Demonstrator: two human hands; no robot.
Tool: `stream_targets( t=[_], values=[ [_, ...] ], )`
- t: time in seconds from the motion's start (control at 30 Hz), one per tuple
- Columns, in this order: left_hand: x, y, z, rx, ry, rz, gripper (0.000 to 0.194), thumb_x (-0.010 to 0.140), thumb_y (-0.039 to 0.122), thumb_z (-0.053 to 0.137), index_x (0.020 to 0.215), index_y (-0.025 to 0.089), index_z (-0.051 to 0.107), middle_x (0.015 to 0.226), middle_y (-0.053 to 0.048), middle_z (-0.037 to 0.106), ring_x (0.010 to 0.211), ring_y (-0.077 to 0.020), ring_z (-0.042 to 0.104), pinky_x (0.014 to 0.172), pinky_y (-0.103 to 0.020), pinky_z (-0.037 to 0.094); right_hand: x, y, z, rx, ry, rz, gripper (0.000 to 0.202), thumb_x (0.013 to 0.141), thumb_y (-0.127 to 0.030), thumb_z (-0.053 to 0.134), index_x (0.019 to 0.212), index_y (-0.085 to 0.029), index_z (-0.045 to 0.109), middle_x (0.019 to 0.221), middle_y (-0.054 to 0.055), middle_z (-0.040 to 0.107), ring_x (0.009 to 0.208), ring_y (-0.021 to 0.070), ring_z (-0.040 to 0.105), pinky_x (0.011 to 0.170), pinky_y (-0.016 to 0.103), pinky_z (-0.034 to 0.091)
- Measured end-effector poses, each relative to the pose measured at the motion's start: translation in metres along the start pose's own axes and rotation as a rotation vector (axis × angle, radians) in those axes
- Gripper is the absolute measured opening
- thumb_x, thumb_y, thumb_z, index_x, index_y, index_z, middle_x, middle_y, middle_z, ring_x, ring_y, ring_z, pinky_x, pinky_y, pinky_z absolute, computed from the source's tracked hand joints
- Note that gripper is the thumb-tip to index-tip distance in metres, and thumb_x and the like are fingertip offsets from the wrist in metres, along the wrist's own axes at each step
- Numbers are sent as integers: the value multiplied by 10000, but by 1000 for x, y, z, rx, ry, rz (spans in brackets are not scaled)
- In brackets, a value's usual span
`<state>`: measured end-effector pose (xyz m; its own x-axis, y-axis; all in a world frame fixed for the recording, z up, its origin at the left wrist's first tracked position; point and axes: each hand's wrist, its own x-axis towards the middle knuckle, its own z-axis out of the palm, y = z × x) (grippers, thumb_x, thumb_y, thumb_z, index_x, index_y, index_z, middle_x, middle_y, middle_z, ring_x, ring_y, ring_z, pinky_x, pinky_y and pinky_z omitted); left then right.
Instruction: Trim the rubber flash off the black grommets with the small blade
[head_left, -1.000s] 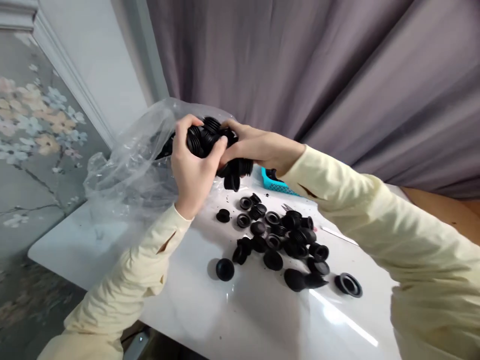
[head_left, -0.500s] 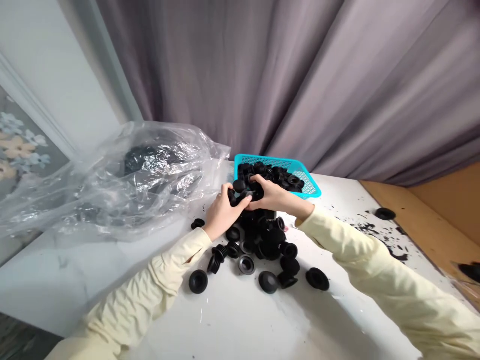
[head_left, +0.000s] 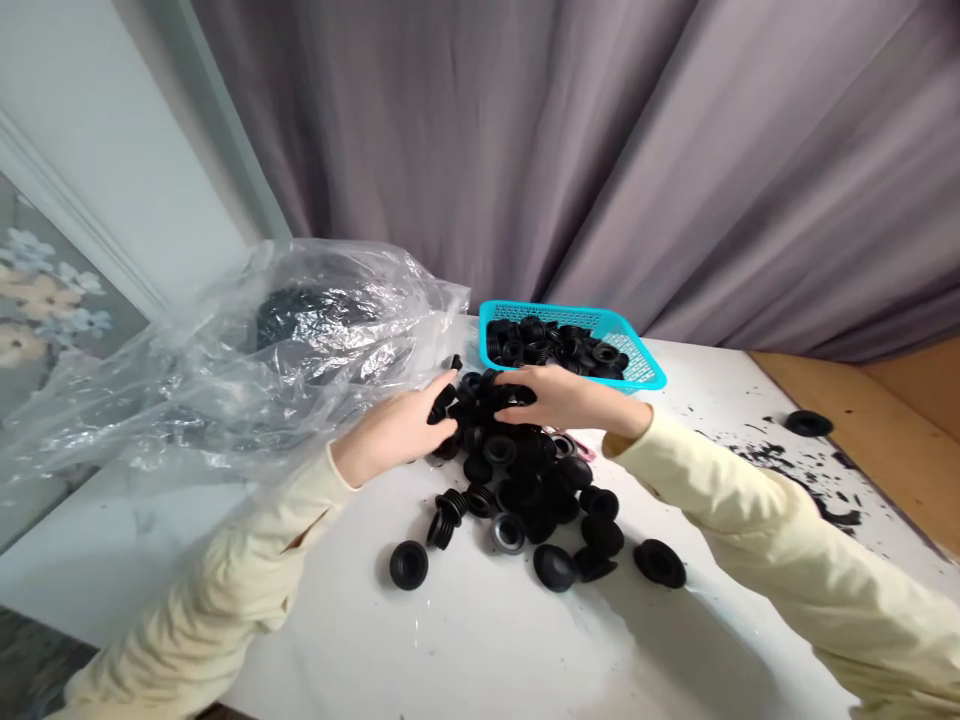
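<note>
Many round black rubber parts lie in a pile (head_left: 525,490) on the white table, some with ribbed sides. My left hand (head_left: 401,425) is at the pile's back left, fingers apart around black parts. Across from it, my right hand (head_left: 559,398) rests over the back of the pile, thumb and fingers spread, with black parts between them. Whether either hand grips a part is hard to see. Just behind my right hand, a blue mesh basket (head_left: 651,378) holds more of the same black parts.
A large clear plastic bag (head_left: 337,340) with dark contents lies at the left. Black scraps (head_left: 780,465) and a black ring (head_left: 808,423) are on the right. A pink item (head_left: 583,450) shows beside the pile. A grey curtain (head_left: 480,130) hangs behind.
My hands have moved apart and down to the pile from in front of the basket, where they were together around black parts. The view has shifted slightly.
</note>
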<state>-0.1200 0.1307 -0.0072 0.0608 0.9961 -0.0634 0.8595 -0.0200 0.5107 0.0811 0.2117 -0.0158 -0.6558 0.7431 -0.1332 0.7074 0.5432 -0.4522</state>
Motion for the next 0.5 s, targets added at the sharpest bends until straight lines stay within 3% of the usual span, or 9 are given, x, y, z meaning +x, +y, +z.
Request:
stream_targets(
  t=[0.1,0.17,0.33,0.43,0.5],
  values=[
    [-12,-14,-33,-12,-84,-40,379,807,394,500,1152,318,639,714,5,713,525,-194,619,575,-301,481,2,-2,-18,15,-55,54,292,846,-287,583,1109,-190,664,908,63,699,635,214,660,447,271,521],
    [-19,-30,-52,-45,-110,-128,305,786,436,507,945,267,705,679,7,707,499,-173,613,562,-277,474,4,-4,-25,20,-66,60,229,844,-277,572,1002,-180,706,881,49,703,650,203,661,408,238,501],
    [-31,-67,-85,57,169,-258,274,752,446,502,746,243,686,680,-6,694,519,-189,568,533,-293,446,13,-12,-24,-59,-34,12,122,807,-278,633,781,-184,706,724,4,673,613,168,633,550,241,498],
    [-29,-81,-93,182,424,-257,223,747,374,519,796,245,695,781,-32,700,659,-236,618,669,-341,497,21,-19,-16,-153,-18,-19,84,776,-260,670,724,-193,667,694,2,650,664,183,621,602,259,462],
    [-25,-90,-93,243,511,-210,236,748,326,531,878,235,706,964,-59,696,819,-271,649,817,-380,505,26,-22,-11,-208,-13,-26,70,767,-236,680,778,-180,640,737,17,646,674,181,607,595,263,447]
  ],
)
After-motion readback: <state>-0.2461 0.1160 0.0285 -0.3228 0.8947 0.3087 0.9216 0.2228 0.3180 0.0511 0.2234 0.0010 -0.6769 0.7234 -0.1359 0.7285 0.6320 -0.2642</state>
